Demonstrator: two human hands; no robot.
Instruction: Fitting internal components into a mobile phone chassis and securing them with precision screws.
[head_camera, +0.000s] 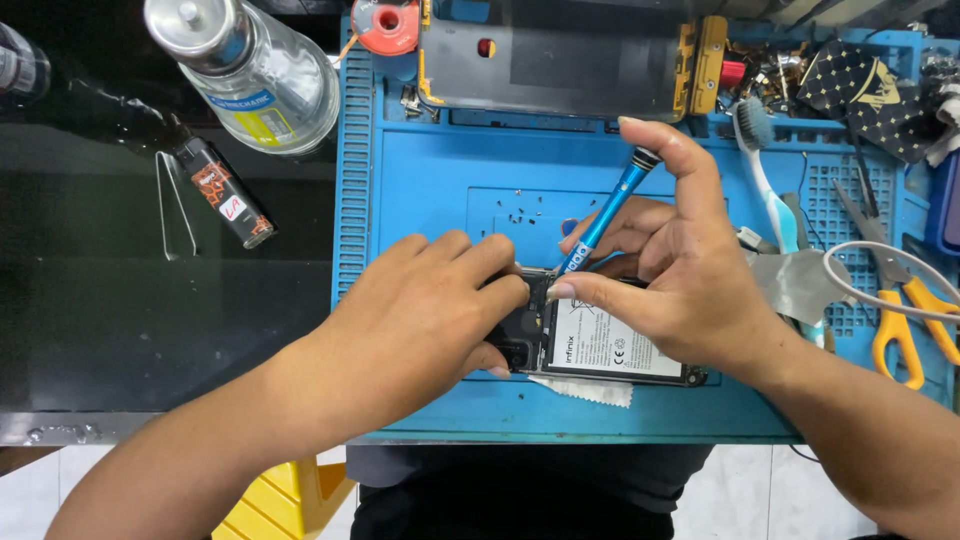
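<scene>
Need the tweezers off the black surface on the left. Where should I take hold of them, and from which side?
Grip the tweezers across both legs near the middle, coming straight down from above. They lie flat, joined end away from the person, tips spread toward the person. The lighter lies just to their right, so close the fingers along the legs' outer sides, not near the joined end.

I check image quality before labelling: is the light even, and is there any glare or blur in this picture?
Head view: light is bright and even on the blue mat; soft shadows lie under the left hand and right hand; the glass bottle and black tabletop show reflections; the opened phone is sharp.
</scene>
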